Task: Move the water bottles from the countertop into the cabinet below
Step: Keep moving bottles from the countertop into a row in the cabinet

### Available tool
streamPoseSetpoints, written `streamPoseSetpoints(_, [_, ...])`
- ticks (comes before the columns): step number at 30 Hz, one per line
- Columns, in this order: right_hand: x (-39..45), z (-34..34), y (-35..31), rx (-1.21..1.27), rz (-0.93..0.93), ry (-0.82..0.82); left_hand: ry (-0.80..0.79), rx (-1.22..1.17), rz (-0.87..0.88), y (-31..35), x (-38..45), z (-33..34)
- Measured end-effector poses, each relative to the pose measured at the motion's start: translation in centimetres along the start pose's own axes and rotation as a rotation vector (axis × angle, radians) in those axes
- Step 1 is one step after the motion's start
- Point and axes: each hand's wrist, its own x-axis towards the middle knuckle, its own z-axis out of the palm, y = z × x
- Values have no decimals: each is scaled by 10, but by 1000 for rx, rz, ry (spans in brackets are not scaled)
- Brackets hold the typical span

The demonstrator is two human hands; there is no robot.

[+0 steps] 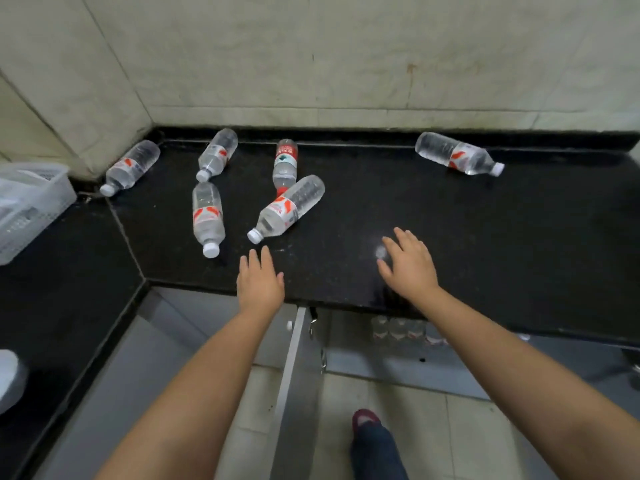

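Note:
Several clear water bottles lie on their sides on the black countertop (485, 237). One bottle (287, 207) lies just beyond my left hand (259, 282), its white cap pointing at my fingers. Another (207, 218) lies to its left, and a red-labelled one (285, 164) behind it. A lone bottle (459, 154) rests far right by the wall. My right hand (408, 263) hovers over bare counter, fingers spread. Both hands hold nothing. Below the counter, the cabinet is open, with several bottles (398, 329) standing inside.
The open cabinet door (294, 393) juts toward me between my arms. A white plastic basket (31, 206) stands on the left counter wing. Two more bottles (131, 166) (217, 154) lie near the back corner. My foot (367, 419) is on the tiled floor.

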Motion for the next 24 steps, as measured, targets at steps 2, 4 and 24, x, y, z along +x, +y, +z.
streamPoseSetpoints(2, [39, 9, 5, 20, -21, -17, -20, -24, -95, 16, 41, 11])
streamPoseSetpoints(4, [78, 20, 11, 62, -36, -23, -25, 46, -142, 26, 84, 19])
streamPoseSetpoints(24, [247, -8, 116, 29, 95, 61, 108, 42, 725, 200, 195, -34])
